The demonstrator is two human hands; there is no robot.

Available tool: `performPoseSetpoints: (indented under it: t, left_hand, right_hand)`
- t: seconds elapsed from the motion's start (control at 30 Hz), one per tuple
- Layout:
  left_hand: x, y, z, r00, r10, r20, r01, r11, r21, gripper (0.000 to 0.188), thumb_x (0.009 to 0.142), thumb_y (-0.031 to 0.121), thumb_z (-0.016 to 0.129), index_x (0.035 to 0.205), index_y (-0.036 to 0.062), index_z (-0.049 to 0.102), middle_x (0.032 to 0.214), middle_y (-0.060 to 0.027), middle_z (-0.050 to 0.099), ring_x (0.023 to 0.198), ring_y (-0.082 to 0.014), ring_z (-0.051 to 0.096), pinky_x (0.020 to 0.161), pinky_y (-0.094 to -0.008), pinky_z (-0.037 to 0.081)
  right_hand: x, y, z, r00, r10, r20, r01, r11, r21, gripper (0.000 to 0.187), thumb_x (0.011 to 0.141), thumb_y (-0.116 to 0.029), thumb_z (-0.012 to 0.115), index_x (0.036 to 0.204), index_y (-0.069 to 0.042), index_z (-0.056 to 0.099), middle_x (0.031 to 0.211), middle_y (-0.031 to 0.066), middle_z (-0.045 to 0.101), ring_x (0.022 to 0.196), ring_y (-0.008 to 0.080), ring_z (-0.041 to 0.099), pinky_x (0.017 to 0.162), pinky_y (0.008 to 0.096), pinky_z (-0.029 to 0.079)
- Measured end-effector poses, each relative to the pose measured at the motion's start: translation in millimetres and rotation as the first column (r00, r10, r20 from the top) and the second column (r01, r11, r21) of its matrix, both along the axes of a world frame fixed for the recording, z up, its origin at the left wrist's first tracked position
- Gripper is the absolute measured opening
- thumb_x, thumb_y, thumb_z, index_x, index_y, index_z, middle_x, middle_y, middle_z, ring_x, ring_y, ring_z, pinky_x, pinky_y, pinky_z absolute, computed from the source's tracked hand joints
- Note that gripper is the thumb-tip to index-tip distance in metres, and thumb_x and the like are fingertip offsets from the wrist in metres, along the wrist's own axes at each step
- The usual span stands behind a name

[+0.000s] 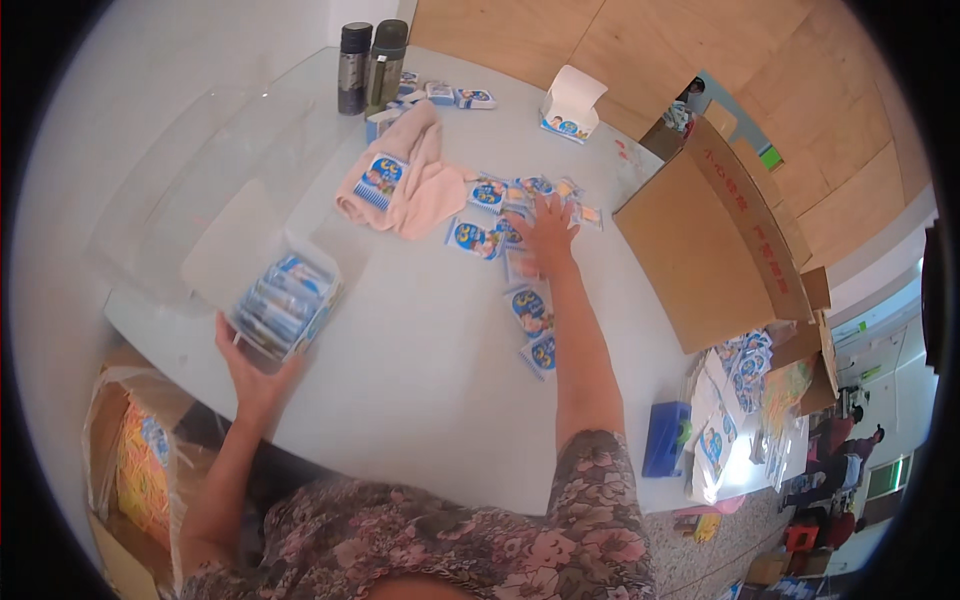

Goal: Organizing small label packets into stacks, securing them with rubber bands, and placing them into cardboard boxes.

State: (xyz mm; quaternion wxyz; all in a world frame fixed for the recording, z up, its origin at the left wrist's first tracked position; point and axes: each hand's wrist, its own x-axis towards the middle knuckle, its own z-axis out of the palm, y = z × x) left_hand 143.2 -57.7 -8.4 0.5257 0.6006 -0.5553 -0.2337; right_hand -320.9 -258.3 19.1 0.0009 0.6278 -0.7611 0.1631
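My left hand (pixel 255 375) is closed around the near side of a small white-and-blue carton (pixel 228 250). Its lid flap is folded back, and several small blue-and-white packets (pixel 285 295) stand packed inside. Out on the tabletop my right hand (pixel 548 238) lies with fingers spread over a loose group of similar flat packets. Some of these are partly hidden under the palm; others, like the packet (pixel 530 310) beside my forearm, lie in the open. Left of this group a pink towel (pixel 415 185) is crumpled, with one packet (pixel 381 181) on top of it.
Two dark flasks (pixel 386 65) stand at the back left of the white table (pixel 420 400), near several small packets. A white carton (pixel 572 105) sits open at the back. Along the right edge are a large cardboard box (pixel 700 240) and a blue tape dispenser (pixel 663 440). A lined box (pixel 140 470) stands lower left.
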Motion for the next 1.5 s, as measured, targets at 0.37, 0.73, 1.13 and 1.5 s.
performPoseSetpoints:
  t: [0.37, 0.73, 1.13, 1.5]
  left_hand:
    - [-7.0, 9.2, 10.1, 0.994, -0.051, -0.093, 0.056, 0.997, 0.047, 0.123, 0.065, 0.02, 0.083, 0.149, 0.0006, -0.005, 0.145, -0.0192, 0.025, 0.132, -0.0296, 0.034, 0.109, -0.0409, 0.031]
    - [-2.2, 4.3, 4.9, 0.999, -0.039, -0.004, 0.039, 0.997, 0.073, 0.121, 0.065, 0.02, 0.085, 0.148, -0.0014, -0.001, 0.144, -0.0212, 0.023, 0.134, -0.0315, 0.029, 0.112, -0.0422, 0.026]
    - [-24.1, 52.9, 6.1, 0.958, -0.02, 0.287, 0.174, 0.834, -0.524, 0.058, 0.073, 0.011, 0.074, 0.123, 0.0002, 0.046, 0.119, -0.0154, 0.051, 0.11, -0.0285, 0.048, 0.095, -0.0418, 0.037]
    - [-115.2, -12.2, 25.9, 0.679, -0.384, 0.626, 0.262, 0.923, 0.282, 0.044, 0.078, 0.03, 0.073, 0.112, 0.0052, 0.06, 0.105, -0.0146, 0.061, 0.106, -0.0338, 0.054, 0.091, -0.0468, 0.041]
  right_hand:
    - [-42.7, -106.4, 4.2, 0.903, -0.388, 0.182, 0.338, 0.907, 0.253, 0.099, 0.069, -0.081, 0.054, 0.149, -0.027, 0.032, 0.157, 0.0192, 0.017, 0.143, 0.0479, 0.007, 0.105, 0.0731, 0.003]
    - [55.4, 25.3, 4.2, 1.0, 0.023, 0.014, -0.026, 0.94, 0.339, 0.103, 0.065, -0.081, 0.059, 0.149, -0.029, 0.031, 0.157, 0.0202, 0.014, 0.142, 0.0497, 0.007, 0.105, 0.0726, 0.004]
    - [158.2, 242.4, 26.9, 0.891, 0.451, 0.054, -0.454, 0.888, 0.074, 0.044, 0.073, -0.043, 0.075, 0.092, -0.004, 0.068, 0.098, 0.0117, 0.063, 0.093, 0.0283, 0.057, 0.079, 0.0447, 0.04]
    - [171.5, 300.2, 0.0, 0.945, 0.327, -0.029, -0.328, 0.937, -0.121, 0.034, 0.072, -0.03, 0.076, 0.087, -0.005, 0.059, 0.082, 0.0107, 0.059, 0.08, 0.03, 0.059, 0.068, 0.0405, 0.048]
